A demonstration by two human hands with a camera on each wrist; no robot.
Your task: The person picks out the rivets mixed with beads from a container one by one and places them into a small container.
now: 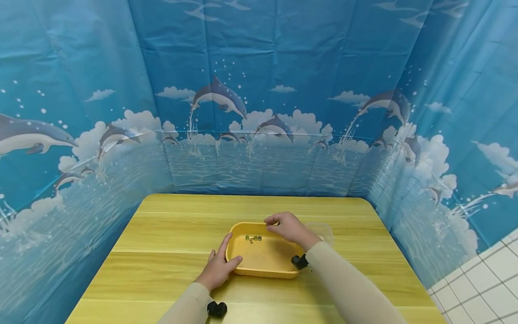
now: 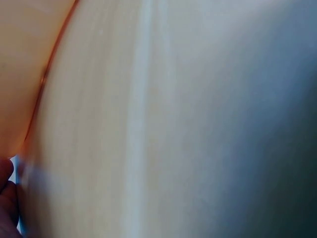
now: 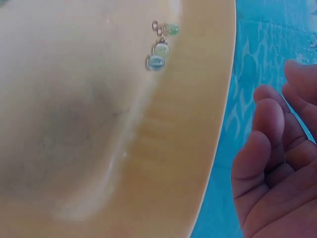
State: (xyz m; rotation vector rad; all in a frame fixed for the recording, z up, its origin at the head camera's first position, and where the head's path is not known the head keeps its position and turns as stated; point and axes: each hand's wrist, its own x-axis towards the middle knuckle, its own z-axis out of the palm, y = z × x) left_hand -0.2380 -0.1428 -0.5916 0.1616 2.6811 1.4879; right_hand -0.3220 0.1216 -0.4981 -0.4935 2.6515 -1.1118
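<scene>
A shallow yellow plastic tray [image 1: 263, 271] rests on the wooden table. My left hand [image 1: 216, 271] holds its near left corner, the thumb over the rim and the index finger along the left side. Several small green and bluish glass beads [image 3: 156, 62] and small metal rings [image 3: 159, 31] lie together on the tray's floor near the far side. Above the far rim hovers my right hand [image 1: 288, 227], fingers loosely bent and apart from the thumb. Nothing shows between those fingers in the right wrist view. The left wrist view is mostly blurred tabletop.
A clear plastic container [image 1: 325, 230], partly hidden by the right forearm, stands right of the tray. Blue dolphin-print curtains [image 1: 259, 166] enclose the table [image 1: 162, 234] at the back and sides. White tiles [image 1: 485, 279] show at the lower right.
</scene>
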